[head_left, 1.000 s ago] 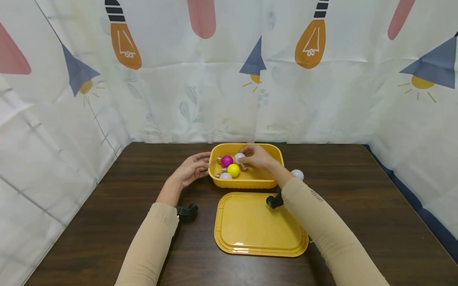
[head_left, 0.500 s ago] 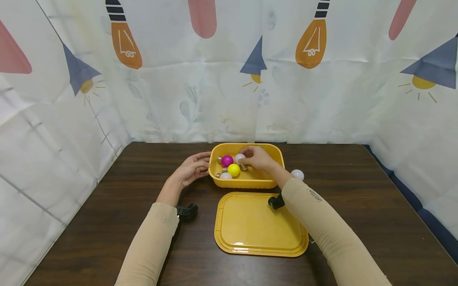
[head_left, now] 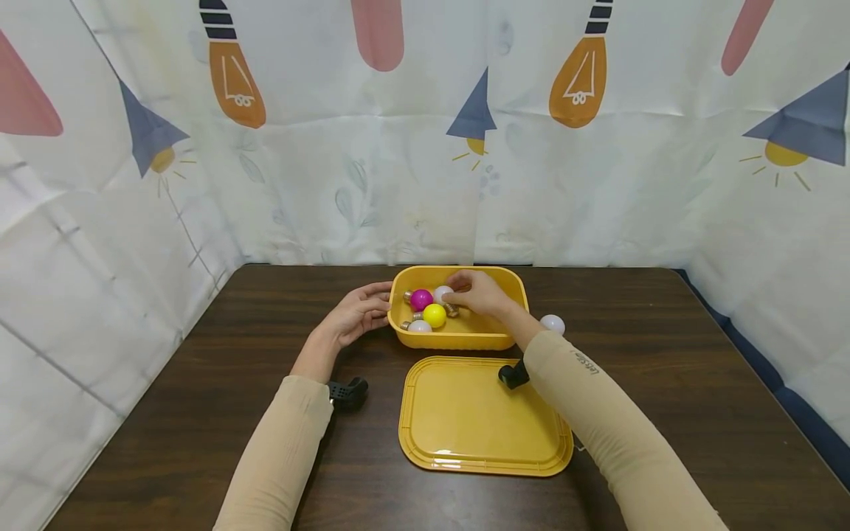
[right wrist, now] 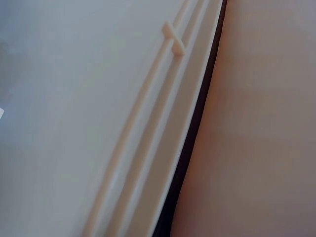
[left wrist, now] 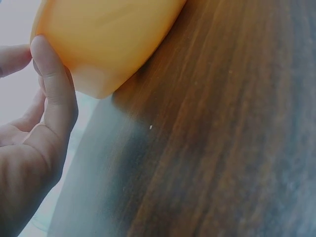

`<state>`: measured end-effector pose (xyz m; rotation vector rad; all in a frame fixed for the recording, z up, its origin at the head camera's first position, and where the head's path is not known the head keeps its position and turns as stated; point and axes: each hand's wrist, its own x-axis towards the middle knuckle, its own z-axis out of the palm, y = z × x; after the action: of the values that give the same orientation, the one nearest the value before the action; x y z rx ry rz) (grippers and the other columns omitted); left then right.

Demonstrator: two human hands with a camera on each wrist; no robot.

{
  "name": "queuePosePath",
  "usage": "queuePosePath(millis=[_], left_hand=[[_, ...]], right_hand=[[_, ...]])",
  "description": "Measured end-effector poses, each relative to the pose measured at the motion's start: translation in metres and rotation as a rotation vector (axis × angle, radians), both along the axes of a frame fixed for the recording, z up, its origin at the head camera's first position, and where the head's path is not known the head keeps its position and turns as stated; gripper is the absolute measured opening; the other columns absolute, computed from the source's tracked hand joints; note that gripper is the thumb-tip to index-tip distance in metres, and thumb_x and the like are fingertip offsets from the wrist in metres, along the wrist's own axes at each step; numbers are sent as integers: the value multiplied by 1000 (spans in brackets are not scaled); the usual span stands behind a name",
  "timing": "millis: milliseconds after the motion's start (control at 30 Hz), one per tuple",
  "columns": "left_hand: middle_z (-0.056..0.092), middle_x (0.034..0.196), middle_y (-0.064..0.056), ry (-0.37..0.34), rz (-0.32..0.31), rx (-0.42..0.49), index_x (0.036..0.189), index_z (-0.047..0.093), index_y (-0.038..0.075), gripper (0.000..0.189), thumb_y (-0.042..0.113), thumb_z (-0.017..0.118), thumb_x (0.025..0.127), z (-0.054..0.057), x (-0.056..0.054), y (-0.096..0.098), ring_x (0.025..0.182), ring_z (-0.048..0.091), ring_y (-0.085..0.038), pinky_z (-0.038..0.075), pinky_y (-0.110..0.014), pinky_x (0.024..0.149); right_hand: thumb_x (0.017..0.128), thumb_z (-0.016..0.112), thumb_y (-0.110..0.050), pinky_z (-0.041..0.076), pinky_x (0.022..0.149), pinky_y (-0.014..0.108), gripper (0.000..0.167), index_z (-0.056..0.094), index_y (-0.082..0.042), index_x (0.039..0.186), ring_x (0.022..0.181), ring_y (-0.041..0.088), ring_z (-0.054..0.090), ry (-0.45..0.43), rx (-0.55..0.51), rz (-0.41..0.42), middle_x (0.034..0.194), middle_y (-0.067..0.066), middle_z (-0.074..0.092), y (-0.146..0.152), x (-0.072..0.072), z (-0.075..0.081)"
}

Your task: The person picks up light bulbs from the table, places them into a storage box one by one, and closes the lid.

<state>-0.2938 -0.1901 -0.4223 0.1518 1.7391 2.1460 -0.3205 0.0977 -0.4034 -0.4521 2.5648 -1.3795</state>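
Note:
Inside the yellow box (head_left: 485,341), my right hand (head_left: 481,293) pinches a white light bulb (head_left: 443,294) between thumb and fingers, its metal base showing below. To its left lie a magenta bulb (head_left: 421,299), a yellow bulb (head_left: 434,316) and another white bulb, the lower white bulb (head_left: 420,326). My left hand (head_left: 358,313) touches the box's left end with thumb and extended fingers. In the left wrist view, the thumb (left wrist: 52,74) lies against the box wall (left wrist: 113,39) near its edge. The right hand is out of sight in the right wrist view.
A flat yellow lid (head_left: 485,420) lies in front of the box, partly under the right forearm, its ridged rim (right wrist: 148,118) close in the right wrist view. One more white bulb (head_left: 553,324) sits right of the box on the dark wooden table (head_left: 664,354). A printed curtain (head_left: 412,184) hangs behind.
Both hands stay almost still. The white bulb in my right hand has shifted very slightly left, close to the magenta bulb.

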Motion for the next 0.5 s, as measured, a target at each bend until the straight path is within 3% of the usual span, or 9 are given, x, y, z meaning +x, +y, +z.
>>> queuePosePath(millis=[500], left_hand=[[54, 135, -25, 1, 8, -32, 153, 39, 0, 56, -7, 54, 100, 0, 0, 0, 90, 69, -21, 60, -29, 79]], right_hand=[[101, 68, -20, 56, 94, 37, 36, 62, -1, 131, 110, 29, 62, -100, -107, -33, 128, 16, 60, 8, 1, 3]])
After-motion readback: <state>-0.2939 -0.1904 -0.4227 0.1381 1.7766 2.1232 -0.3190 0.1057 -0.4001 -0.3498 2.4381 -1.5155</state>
